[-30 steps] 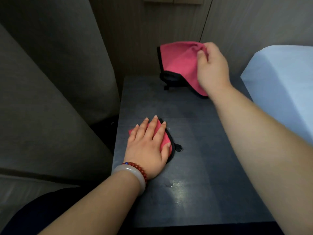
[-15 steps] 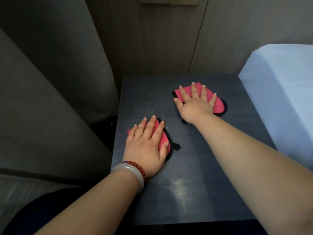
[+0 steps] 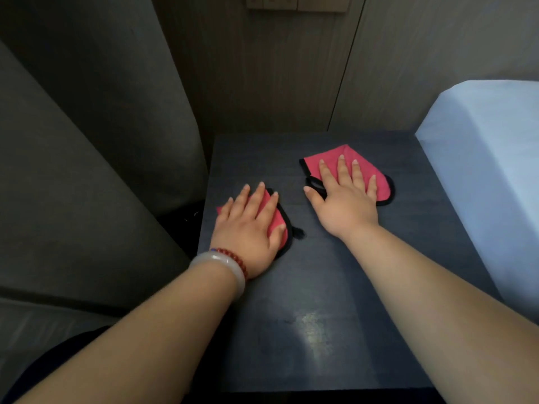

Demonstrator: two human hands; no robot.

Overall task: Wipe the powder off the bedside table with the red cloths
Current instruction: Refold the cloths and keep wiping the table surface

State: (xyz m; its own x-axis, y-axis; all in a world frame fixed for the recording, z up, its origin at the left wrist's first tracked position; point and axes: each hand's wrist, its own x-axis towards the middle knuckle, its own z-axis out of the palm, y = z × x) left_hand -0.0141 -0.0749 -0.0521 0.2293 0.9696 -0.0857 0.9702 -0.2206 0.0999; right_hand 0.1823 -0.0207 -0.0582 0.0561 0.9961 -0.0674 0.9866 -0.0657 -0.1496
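Note:
Two red cloths with black trim lie on the dark bedside table (image 3: 335,272). My left hand (image 3: 250,228), with a pale bangle and red beads at the wrist, presses flat on the left cloth (image 3: 277,223) near the table's left edge. My right hand (image 3: 344,196) lies flat with spread fingers on the right cloth (image 3: 318,158), farther back and right. A pale smear of powder (image 3: 315,333) shows on the near part of the tabletop.
A bed with a light blue sheet (image 3: 490,170) borders the table on the right. Grey upholstered panels (image 3: 87,170) stand on the left. A wood wall with a switch plate (image 3: 294,2) rises behind the table.
One second ago my right hand held its cloth lifted at the back. It has since laid the cloth down and flattened on it. My left hand stayed put.

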